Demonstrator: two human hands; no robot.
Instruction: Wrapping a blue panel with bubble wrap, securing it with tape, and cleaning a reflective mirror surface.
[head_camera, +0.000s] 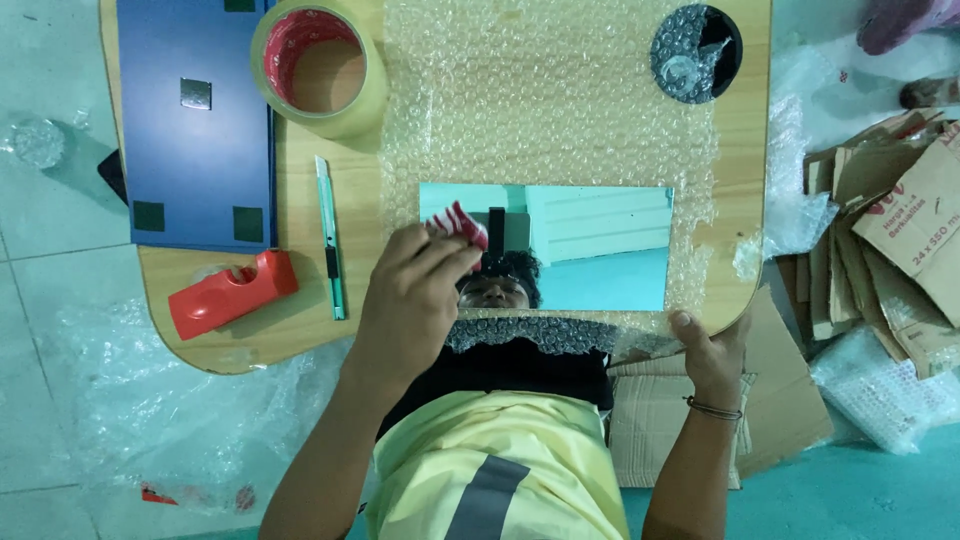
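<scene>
Your left hand pinches a red-white cloth on the mirror, approx 9 o'clock side, to wipe it. Right hand grips the mirror's 5 o'clock corner w/ the bubble wrap under it, so it stays put.

A packing spot on a tiled floor: a low wooden table spread with bubble wrap, a tape roll at its far edge, flattened cardboard heaped alongside.

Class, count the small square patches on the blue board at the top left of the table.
3 show: one silvery square near the blue board's middle, and two dark squares near its lower corners. Another dark patch may be cut off at the top edge.
</scene>
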